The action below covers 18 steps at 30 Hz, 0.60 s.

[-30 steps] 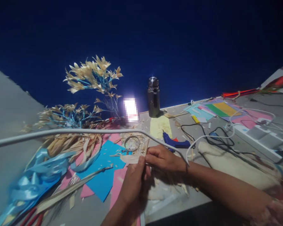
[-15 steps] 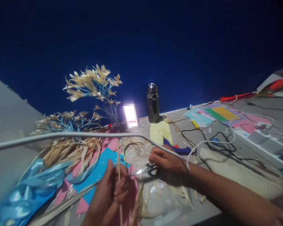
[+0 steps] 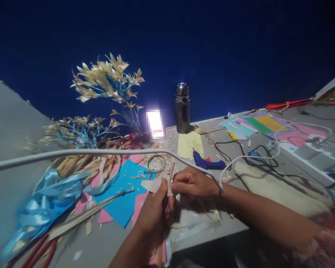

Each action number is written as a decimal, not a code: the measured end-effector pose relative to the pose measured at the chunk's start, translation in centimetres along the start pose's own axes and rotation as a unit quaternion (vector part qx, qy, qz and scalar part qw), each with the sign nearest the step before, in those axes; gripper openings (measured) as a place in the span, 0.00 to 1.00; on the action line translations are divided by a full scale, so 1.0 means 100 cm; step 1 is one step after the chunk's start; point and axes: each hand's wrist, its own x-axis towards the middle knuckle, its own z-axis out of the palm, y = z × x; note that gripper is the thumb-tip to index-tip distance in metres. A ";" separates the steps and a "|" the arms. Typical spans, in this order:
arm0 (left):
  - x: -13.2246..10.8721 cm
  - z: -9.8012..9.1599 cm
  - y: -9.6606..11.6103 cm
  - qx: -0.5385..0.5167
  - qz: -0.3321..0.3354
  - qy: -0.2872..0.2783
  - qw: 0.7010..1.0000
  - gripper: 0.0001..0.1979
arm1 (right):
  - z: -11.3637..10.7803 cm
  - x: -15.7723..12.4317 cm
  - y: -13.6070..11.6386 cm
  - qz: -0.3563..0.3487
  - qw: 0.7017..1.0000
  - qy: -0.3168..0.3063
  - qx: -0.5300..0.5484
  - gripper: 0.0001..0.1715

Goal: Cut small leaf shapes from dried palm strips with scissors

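While left hand [image 3: 154, 204] and right hand [image 3: 194, 182] seemingly pinch pale strip [image 3: 150, 185], cable [image 3: 100, 152] slung across, glue gun [image 3: 208, 163] near.

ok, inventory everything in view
Flower sprays: 2, cream, back left
Flask: 1, dark, back centre
Small sheet: 1, yellow, before flask
Glue gun: 1, blue, right
Ring: 1, pale, centre
Large sheet: 1, blue, left
Ribbon: uncounted, light blue, left
Cables: several, white, black, across
Power strip: 1, white, right
Roll: 1, cream, right
Papers: several, mixed, both sides
Handles: some, red, lower left
Stick: 1, tan, centre
Pale strip: 1, cream, centre
Left hand, right hand: 2, bare, centre
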 end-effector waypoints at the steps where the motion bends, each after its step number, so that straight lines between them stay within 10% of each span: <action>1: 0.000 0.000 0.001 -0.003 -0.004 -0.011 1.000 0.34 | 0.000 0.000 0.001 0.004 1.000 0.001 0.006 0.22; 7: -0.001 -0.015 0.033 -0.099 -0.002 -0.073 0.992 0.33 | -0.010 0.004 0.004 0.046 0.995 0.055 0.075 0.21; 18: 0.041 -0.081 0.161 0.031 0.121 0.048 0.991 0.13 | -0.019 0.006 -0.003 0.112 0.977 0.095 0.156 0.24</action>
